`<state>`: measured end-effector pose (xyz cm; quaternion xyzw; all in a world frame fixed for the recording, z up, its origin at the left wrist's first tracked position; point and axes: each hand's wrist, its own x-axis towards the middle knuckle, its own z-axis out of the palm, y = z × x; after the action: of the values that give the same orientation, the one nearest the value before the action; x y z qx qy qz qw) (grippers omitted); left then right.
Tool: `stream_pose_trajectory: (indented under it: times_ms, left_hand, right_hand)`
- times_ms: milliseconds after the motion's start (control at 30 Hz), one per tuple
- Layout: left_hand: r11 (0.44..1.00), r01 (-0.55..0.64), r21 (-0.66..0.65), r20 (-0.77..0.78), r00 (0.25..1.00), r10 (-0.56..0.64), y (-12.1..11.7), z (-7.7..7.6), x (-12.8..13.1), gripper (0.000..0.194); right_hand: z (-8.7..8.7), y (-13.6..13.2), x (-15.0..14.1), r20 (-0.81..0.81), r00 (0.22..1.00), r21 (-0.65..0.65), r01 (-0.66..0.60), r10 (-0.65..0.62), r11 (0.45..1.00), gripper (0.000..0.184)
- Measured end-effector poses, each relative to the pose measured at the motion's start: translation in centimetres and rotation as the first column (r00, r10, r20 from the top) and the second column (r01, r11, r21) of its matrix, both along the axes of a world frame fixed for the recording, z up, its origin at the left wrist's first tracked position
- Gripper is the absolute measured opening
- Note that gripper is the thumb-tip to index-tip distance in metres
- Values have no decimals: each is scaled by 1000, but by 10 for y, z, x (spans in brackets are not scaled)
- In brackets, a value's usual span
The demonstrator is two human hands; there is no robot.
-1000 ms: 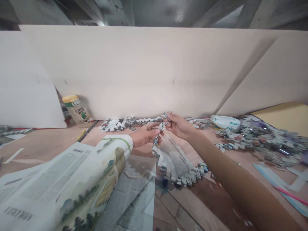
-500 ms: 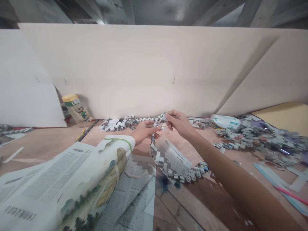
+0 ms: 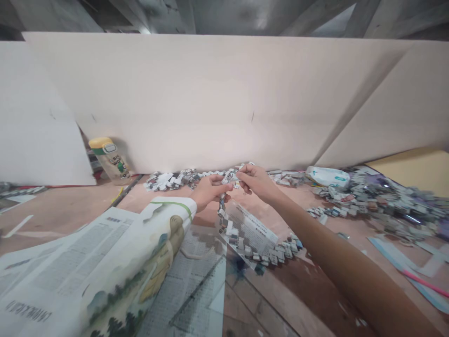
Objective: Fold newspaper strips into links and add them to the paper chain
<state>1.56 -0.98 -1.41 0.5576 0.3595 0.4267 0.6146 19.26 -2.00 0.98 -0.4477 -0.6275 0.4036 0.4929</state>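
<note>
Both my hands meet at the middle of the view, just above the table. My left hand (image 3: 209, 191) pinches the upper end of a chain of folded newspaper links (image 3: 245, 244), which hangs from my fingers and curls onto the table. My right hand (image 3: 255, 181) is closed in a pinch on a small folded paper piece (image 3: 234, 176) at that same end. A sheet of newspaper (image 3: 105, 262) is draped over my left forearm. A clear plastic sheet with print (image 3: 253, 228) lies under the hanging chain.
A long row of folded paper links (image 3: 177, 179) lies along the foot of the pale board wall (image 3: 217, 103). A large heap of links (image 3: 382, 201) and a white packet (image 3: 328, 177) sit at right. A yellow-capped bottle (image 3: 109, 159) stands at the left.
Both hands have stayed together, shifting slightly left and working the link end. The hanging chain has swung a little and settled lower on the table.
</note>
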Motion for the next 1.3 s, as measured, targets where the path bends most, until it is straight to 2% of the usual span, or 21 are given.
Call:
stream_pose_trajectory:
  times_ms: [467, 600, 667, 767, 867, 933, 1000, 1167, 1300]
  left_hand:
    - [1000, -2, 3, -35, 999, 2, -3, 3, 0, 54]
    - [1000, 4, 0, -42, 999, -4, -2, 1, 0, 56]
    - [1000, 4, 0, -41, 999, -4, -2, 1, 0, 59]
    - [1000, 5, 0, -40, 999, -5, -2, 1, 0, 61]
    - [1000, 13, -1, -44, 999, -13, -4, 3, 0, 60]
    - [1000, 8, 3, -56, 998, -7, -5, 4, 1, 60]
    - [1000, -8, 12, -76, 997, 9, -6, 3, 2, 61]
    - [998, -44, 37, -104, 993, 47, -5, 1, 4, 68]
    - [997, -27, 70, -113, 993, 35, -4, 1, 4, 60]
  right_hand:
    - [-4, 1, 0, 19, 1000, 4, 1, -1, 1000, 15]
    - [-6, 1, -3, 28, 997, 13, 76, -76, 997, 15]
    - [-7, 1, -5, 55, 988, 70, 143, -147, 987, 15]
    - [-10, -3, -10, 100, 959, 228, 236, -263, 945, 14]
    - [-14, -6, -16, 126, 918, 385, 304, -376, 871, 14]
    - [-18, -7, -18, 136, 889, 445, 339, -437, 829, 14]
    - [-24, -7, -21, 121, 881, 460, 359, -458, 812, 13]
    - [-34, -5, -27, 7, 937, 367, 322, -349, 872, 10]
    - [-36, -4, -29, -64, 959, 320, 283, -278, 904, 12]
